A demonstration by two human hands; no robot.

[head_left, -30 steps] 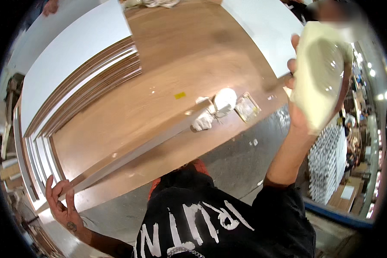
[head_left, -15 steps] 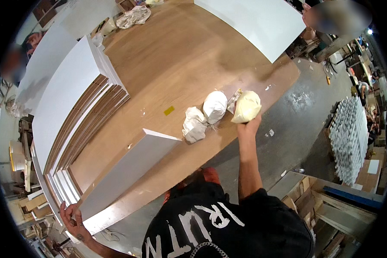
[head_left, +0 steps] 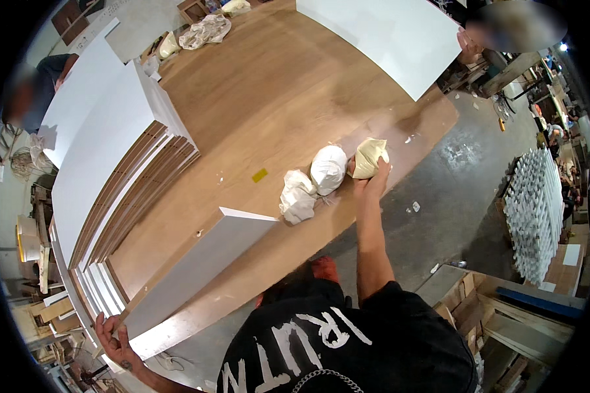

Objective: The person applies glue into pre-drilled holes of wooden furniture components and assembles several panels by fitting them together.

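Fingers (head_left: pixel 383 170) of the right hand (head_left: pixel 373 186) clamp a yellow bag (head_left: pixel 370 156); the left hand (head_left: pixel 118 347), fingers apart, seemingly steadies a board (head_left: pixel 203 268) standing edgewise on the counter (head_left: pixel 262 111).

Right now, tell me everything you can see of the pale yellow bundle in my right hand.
The pale yellow bundle looks like thin fabric or film, creased and gathered into a lump with folded facets and a pointed corner toward the upper right. Your right hand grips it from the near side. It is over the brown tabletop near its front edge, just right of the rounded white bundle. Whether it touches the tabletop cannot be told.
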